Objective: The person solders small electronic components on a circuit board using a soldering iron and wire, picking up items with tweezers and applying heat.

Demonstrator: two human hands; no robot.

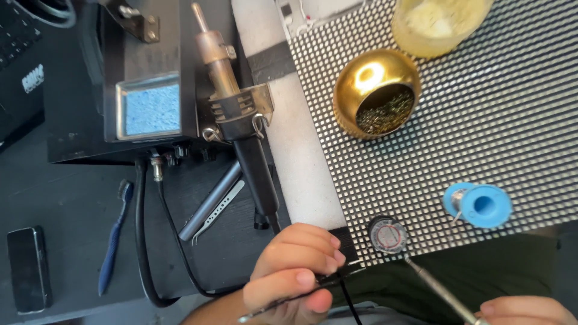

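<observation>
My left hand (292, 271) is at the bottom centre, its fingers closed around a thin dark tool with a cable (346, 298) trailing from it, at the near corner of a black panel with a white dot grid (457, 120). My right hand (524, 310) is at the bottom right edge, pinching a slim metal rod (436, 286) whose tip points up-left toward a small round tin (387, 235) on the panel's near edge.
On the panel lie a gold ball-shaped holder of brass wool (376, 93), a blue solder spool (478, 204) and a yellowish jar (436, 24). To the left are a black station with a blue sponge (150, 108), a hot-air handle (238, 114), tweezers (217, 210), a blue toothbrush (114, 241) and a phone (27, 268).
</observation>
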